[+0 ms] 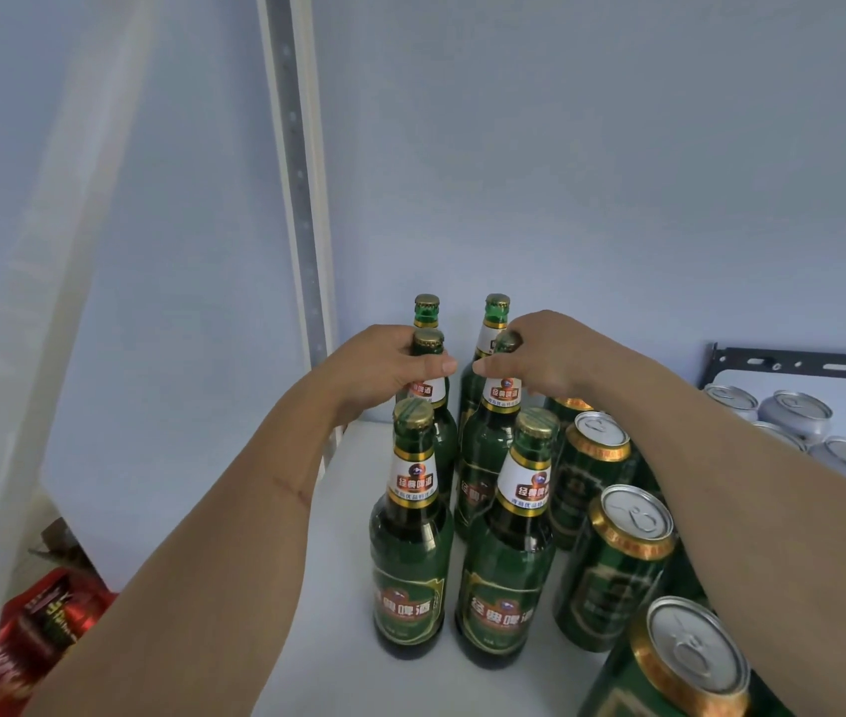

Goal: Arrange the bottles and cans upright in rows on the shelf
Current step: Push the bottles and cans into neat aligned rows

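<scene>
Green glass beer bottles stand upright in two columns on the white shelf (pixel 338 602). My left hand (pixel 384 367) grips the neck of the middle-left bottle (pixel 439 432). My right hand (pixel 539 362) grips the neck of the middle-right bottle (pixel 485 447). Two more bottles stand behind them, the back-left bottle (pixel 426 308) and the back-right bottle (pixel 494 315). Nearest me are the front-left bottle (pixel 410 540) and the front-right bottle (pixel 511 556). Green cans with gold rims (pixel 617 556) stand upright in a column to the right of the bottles.
Silver cans (pixel 793 414) stand on the neighbouring shelf at the right, behind a dark metal bracket (pixel 798 363). A white slotted upright (pixel 299 199) runs up the back-left corner. Red packaging (pixel 43 628) lies low at the left, below the shelf.
</scene>
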